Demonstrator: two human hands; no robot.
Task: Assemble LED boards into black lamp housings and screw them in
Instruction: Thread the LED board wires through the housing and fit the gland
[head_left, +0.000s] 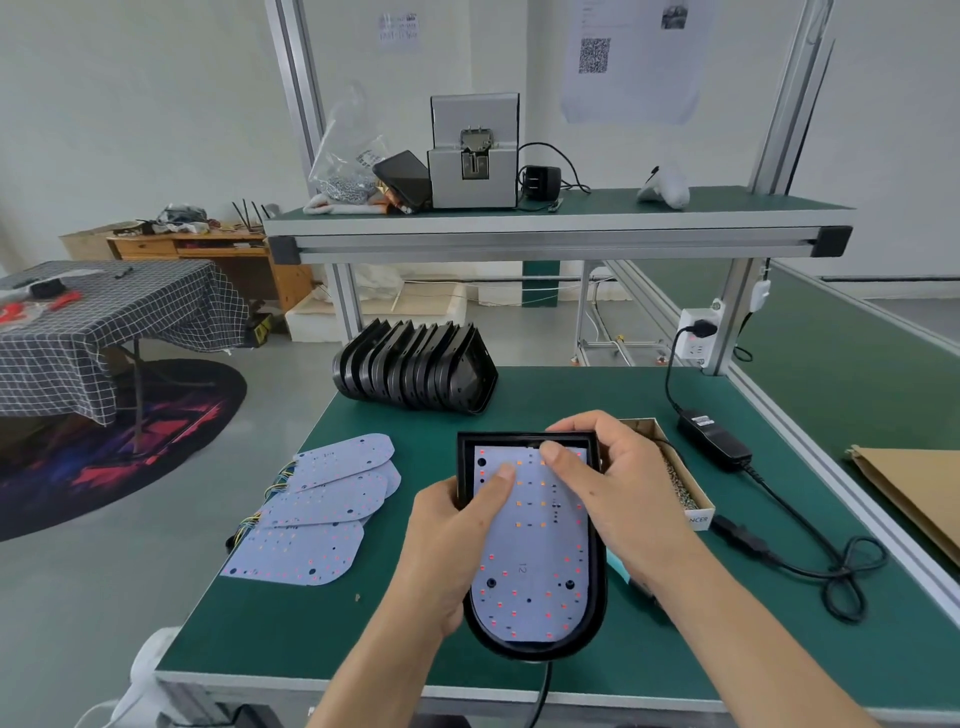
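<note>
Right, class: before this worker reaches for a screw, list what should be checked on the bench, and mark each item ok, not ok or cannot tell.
1. LED board lies inside the black housing: ok.
2. Board fully seated over its screw holes: cannot tell.
3. Left hand steadies the housing, thumb on the board: ok.
4. Right hand free for a screw: not ok, it is pressing the board.
5. Box of screws close on the right: ok.
6. Screwdriver ready: cannot tell.
</note>
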